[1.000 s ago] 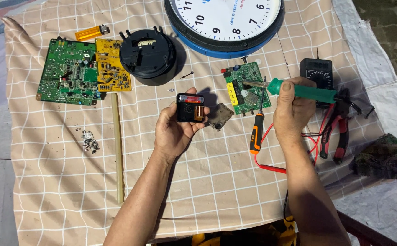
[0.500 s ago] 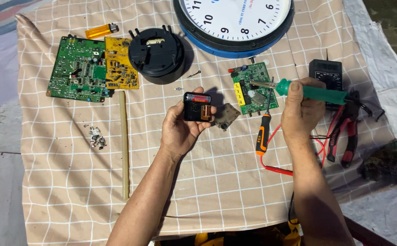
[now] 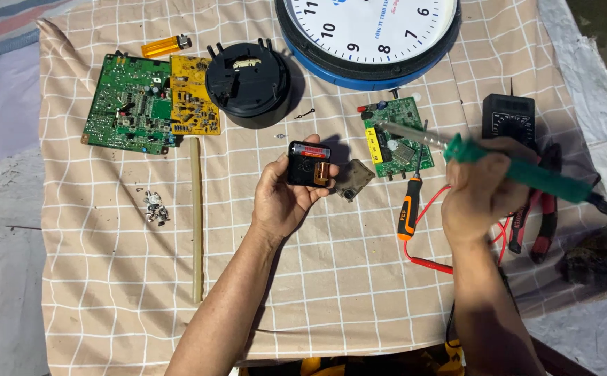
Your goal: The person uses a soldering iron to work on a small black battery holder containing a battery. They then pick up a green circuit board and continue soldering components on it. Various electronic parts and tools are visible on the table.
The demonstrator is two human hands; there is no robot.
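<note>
Black clock movement, battery fitted, pinched in left hand fingers above cloth. Right hand fist-wraps green soldering iron, tip over small circuit board; no contact yet.

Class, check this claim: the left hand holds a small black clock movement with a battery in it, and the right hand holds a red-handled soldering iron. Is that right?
Not quite. In the head view the soldering iron in the right hand has a green handle, not red. The left hand does hold the small black clock movement with its battery.
</note>
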